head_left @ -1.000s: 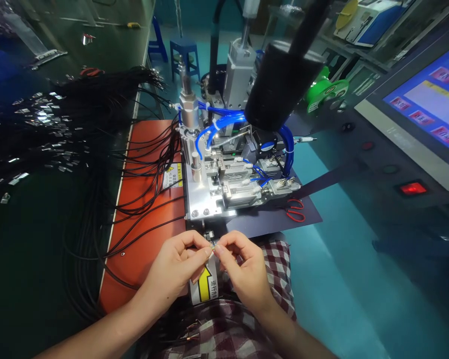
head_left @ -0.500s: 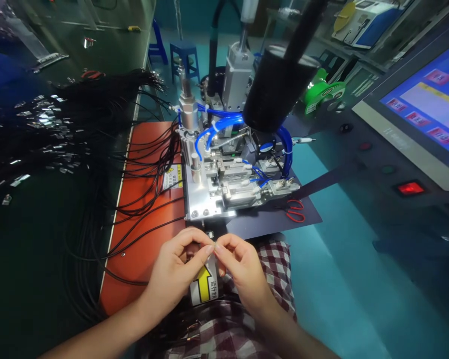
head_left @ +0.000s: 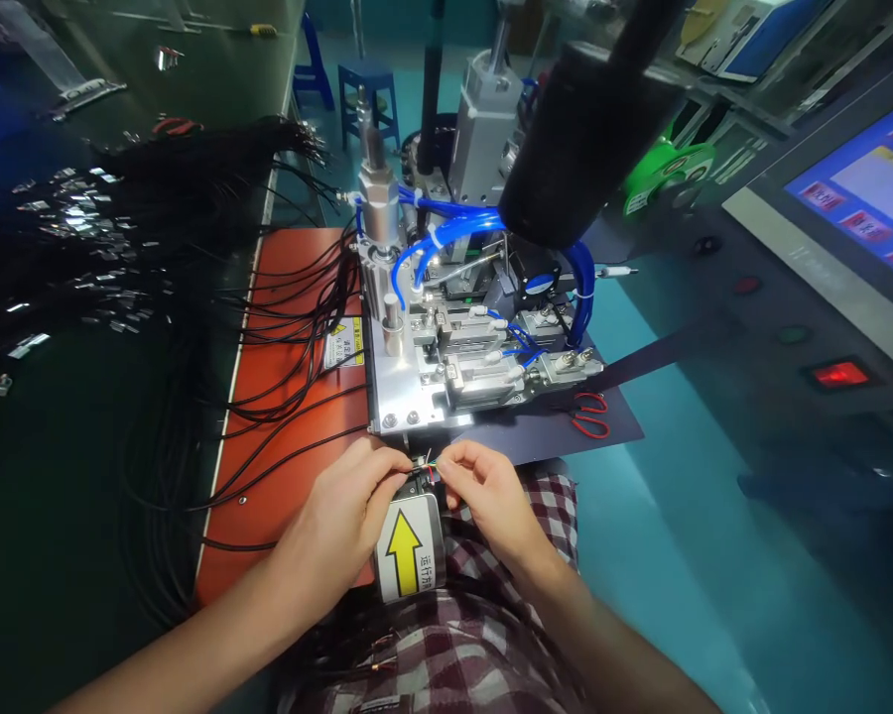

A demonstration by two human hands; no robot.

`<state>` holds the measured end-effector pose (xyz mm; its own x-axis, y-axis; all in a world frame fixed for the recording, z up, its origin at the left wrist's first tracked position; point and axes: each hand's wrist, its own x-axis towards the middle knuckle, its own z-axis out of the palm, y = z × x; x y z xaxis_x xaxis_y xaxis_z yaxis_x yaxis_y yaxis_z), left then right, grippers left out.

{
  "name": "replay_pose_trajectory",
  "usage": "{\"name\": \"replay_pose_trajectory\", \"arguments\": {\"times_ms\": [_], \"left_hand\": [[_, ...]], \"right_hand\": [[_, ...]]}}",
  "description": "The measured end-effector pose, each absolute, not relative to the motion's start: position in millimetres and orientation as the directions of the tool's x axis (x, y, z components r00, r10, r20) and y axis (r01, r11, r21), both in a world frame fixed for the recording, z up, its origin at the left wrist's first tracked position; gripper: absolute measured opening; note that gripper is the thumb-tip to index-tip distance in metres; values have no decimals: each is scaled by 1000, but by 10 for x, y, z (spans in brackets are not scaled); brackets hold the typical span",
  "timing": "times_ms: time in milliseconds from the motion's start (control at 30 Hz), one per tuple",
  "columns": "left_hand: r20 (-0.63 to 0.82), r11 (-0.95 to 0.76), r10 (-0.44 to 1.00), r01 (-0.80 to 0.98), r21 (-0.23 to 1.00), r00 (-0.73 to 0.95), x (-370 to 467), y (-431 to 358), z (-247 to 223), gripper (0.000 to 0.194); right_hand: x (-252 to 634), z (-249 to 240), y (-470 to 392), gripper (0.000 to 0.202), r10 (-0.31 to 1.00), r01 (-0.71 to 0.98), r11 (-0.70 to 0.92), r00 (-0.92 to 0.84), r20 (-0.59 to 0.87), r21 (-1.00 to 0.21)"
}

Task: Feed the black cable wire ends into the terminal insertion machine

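My left hand [head_left: 353, 501] pinches the end of a black cable [head_left: 415, 469] just in front of the metal machine [head_left: 409, 387]. Thin coloured wires [head_left: 432, 463], one red and one green among them, fan out from the cable towards my right hand [head_left: 487, 491]. The fingertips of my right hand are closed on these wires. Below the fingers is a white label with a yellow arrow [head_left: 406, 550].
Black cables [head_left: 298, 347] cross the orange surface [head_left: 257, 496] on the left. A large bundle with shiny connectors [head_left: 81, 218] lies beyond. Red-handled scissors [head_left: 590, 415] rest right of the machine, below a screen panel [head_left: 863, 198]. A black cylinder [head_left: 576, 149] hangs above.
Both hands have moved slightly up towards the machine, and the fingertips have drawn apart, showing coloured wires between them. More of the arrow label shows. The camera view has shifted a little.
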<state>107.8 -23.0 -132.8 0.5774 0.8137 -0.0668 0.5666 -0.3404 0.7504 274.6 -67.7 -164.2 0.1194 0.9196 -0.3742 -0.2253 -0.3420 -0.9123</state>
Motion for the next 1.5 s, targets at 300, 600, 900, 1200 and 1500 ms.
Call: {"name": "replay_pose_trajectory", "arguments": {"times_ms": [300, 600, 900, 1200, 1500], "left_hand": [[77, -615, 677, 505, 606, 732, 981, -197, -1502, 32], [206, -743, 631, 507, 436, 748, 999, -219, -1538, 32], [214, -750, 628, 510, 421, 748, 979, -216, -1561, 32], [210, -755, 625, 514, 406, 752, 994, -207, -1555, 34], [192, -761, 620, 525, 381, 760, 983, -213, -1570, 34]], "right_hand": [[2776, -1748, -572, 20, 906, -204, -399, 62, -419, -894], [2780, -1754, -579, 20, 903, -182, -408, 61, -424, -895], [2766, -1751, -579, 20, 899, -176, -419, 56, -434, -891], [2781, -1754, -577, 19, 899, -174, -421, 51, -435, -890], [2758, -1806, -612, 16, 929, -153, -349, 74, -362, -925]]}}
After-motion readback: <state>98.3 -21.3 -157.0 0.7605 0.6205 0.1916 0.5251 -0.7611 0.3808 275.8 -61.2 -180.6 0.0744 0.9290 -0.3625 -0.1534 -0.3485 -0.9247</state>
